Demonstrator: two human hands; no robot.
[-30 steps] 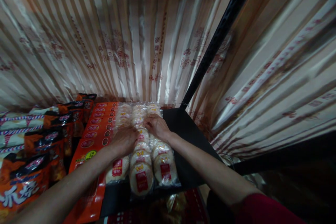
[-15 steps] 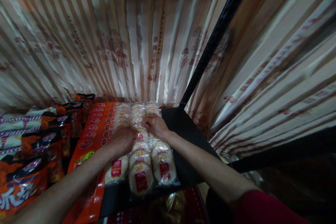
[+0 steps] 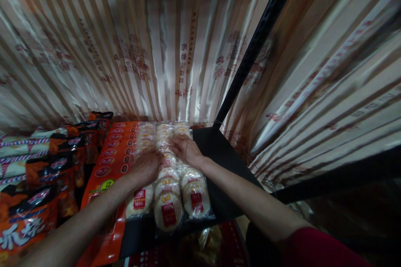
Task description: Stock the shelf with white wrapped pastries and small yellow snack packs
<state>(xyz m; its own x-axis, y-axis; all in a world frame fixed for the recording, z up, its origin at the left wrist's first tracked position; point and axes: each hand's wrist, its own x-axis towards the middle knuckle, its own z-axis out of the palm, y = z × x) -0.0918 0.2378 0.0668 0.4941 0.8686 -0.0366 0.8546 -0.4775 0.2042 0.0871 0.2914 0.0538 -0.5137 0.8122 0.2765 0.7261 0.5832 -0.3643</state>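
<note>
Rows of round, pale flat cakes in clear wrappers with red labels lie overlapping on a black shelf (image 3: 216,150). My left hand (image 3: 148,169) has its fingers bent against the left side of the middle row of wrapped cakes (image 3: 168,208). From the right, my right hand (image 3: 187,150) pinches at the same row, a little farther back. Its fingertips are close together on the wrapping. The hands hide part of the left row (image 3: 139,200) and of the right row (image 3: 196,200).
Left of the cakes lies a flat orange printed package (image 3: 108,150). Several orange and black snack bags (image 3: 28,221) stand further left. A pleated curtain (image 3: 163,50) hangs behind. The black metal post (image 3: 250,62) rises from the shelf's back right corner.
My hands stay in nearly the same place on the middle row, with only slight finger movement. The front cakes have barely shifted.
</note>
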